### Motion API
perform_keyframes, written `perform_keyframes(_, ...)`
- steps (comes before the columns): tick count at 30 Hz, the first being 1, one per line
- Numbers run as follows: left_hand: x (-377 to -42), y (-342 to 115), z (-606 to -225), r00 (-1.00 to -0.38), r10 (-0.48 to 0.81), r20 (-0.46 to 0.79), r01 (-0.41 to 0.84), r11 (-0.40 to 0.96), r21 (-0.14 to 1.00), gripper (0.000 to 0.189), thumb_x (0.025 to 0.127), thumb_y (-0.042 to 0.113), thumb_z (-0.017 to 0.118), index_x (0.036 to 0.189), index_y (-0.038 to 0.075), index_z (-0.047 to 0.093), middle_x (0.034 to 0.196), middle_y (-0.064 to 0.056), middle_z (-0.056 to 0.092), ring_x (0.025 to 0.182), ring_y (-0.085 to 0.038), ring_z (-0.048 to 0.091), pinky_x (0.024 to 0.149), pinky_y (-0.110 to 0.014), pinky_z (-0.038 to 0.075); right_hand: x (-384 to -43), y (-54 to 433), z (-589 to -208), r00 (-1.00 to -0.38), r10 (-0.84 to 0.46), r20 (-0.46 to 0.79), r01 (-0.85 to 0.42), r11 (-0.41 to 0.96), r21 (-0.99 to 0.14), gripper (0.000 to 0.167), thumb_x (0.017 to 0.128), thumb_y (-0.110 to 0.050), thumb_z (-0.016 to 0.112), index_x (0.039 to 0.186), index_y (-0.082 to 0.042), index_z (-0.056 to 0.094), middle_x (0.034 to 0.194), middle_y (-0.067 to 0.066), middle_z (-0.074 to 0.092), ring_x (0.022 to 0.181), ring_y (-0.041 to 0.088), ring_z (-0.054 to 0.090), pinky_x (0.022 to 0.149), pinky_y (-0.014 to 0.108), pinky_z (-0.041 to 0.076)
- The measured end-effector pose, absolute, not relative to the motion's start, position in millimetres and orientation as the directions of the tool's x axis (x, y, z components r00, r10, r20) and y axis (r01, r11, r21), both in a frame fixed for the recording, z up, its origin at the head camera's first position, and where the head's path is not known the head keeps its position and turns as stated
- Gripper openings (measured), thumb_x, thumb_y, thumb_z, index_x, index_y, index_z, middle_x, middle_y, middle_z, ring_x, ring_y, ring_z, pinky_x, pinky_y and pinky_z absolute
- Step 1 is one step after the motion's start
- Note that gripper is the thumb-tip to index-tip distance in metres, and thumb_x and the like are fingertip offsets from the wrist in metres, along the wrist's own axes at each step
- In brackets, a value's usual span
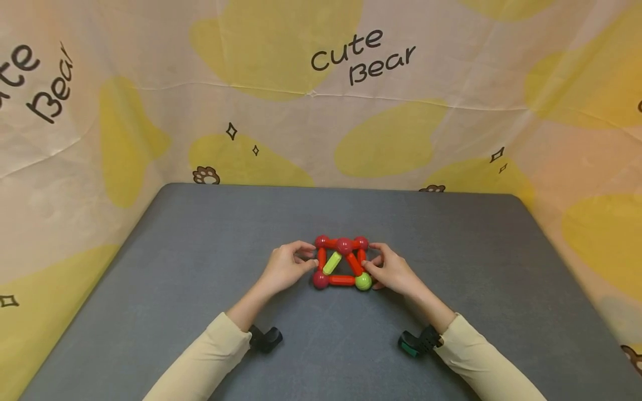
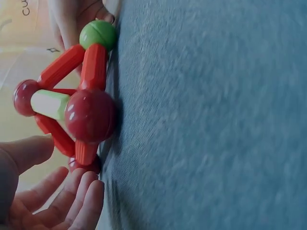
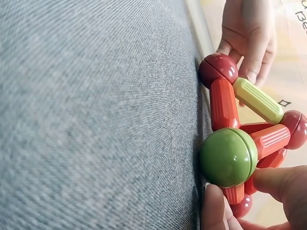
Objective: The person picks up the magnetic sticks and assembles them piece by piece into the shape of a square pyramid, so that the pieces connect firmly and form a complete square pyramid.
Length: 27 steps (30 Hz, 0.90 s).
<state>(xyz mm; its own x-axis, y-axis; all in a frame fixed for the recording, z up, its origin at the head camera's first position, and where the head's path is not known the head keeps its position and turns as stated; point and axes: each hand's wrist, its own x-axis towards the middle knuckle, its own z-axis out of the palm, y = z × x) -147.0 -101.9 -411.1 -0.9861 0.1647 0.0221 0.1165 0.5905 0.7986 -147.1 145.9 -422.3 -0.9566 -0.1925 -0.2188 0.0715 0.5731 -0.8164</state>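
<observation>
A magnetic ball-and-stick frame [image 1: 343, 280] stands on the table between my hands, its sticks red except for one lime stick [image 1: 332, 263]. A raised red ball [image 1: 344, 245] tops it; a green ball [image 1: 363, 281] marks the front right corner and red balls the others. In the left wrist view, my left hand [image 2: 53, 201] has loosely extended fingers beside the back left ball [image 2: 76, 163], thumb tip right at a sloping red stick. My right hand [image 3: 268, 201] pinches the frame close to the green ball, with thumb on a red stick and a fingertip under the ball.
The grey table [image 1: 200, 234] reaches back to a patterned cloth [image 1: 281, 67] that hangs behind and at both sides. Black wrist cameras [image 1: 266, 340] sit on both wrists, low over the near part of the table.
</observation>
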Motion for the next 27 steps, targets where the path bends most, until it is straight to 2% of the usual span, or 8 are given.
perform_keyframes(9,-146,-93,-417,-0.988,0.147,-0.038,0.054,0.576,0.815,0.034,0.076,0.017,0.072,0.107,0.006,0.066,0.090,-0.006,0.070,0.068,-0.012,0.066,0.059,-0.025,0.049,-147,144,-422,-0.960,-0.182,-0.211,0.063,0.595,-0.801,0.057,0.088,-0.020,0.061,0.135,-0.003,0.035,0.090,0.009,0.066,0.054,0.015,0.062,0.053,0.029,0.052)
perform_keyframes(16,-149,-89,-420,-0.990,0.141,-0.018,0.070,0.592,0.803,0.036,0.075,0.015,0.073,0.109,0.005,0.065,0.089,-0.006,0.070,0.071,-0.012,0.065,0.062,-0.026,0.049,-146,142,-422,-0.967,-0.175,-0.185,0.041,0.609,-0.792,0.057,0.086,-0.016,0.062,0.134,-0.001,0.035,0.086,0.008,0.066,0.052,0.015,0.061,0.051,0.028,0.051)
perform_keyframes(27,-168,-86,-421,-0.993,0.115,-0.012,0.060,0.598,0.799,0.032,0.075,0.011,0.070,0.106,0.006,0.066,0.087,-0.005,0.070,0.079,-0.018,0.064,0.068,-0.029,0.048,-161,141,-422,-0.968,-0.180,-0.174,0.027,0.614,-0.789,0.057,0.087,-0.016,0.060,0.135,0.001,0.035,0.088,0.010,0.067,0.054,0.016,0.062,0.052,0.028,0.052)
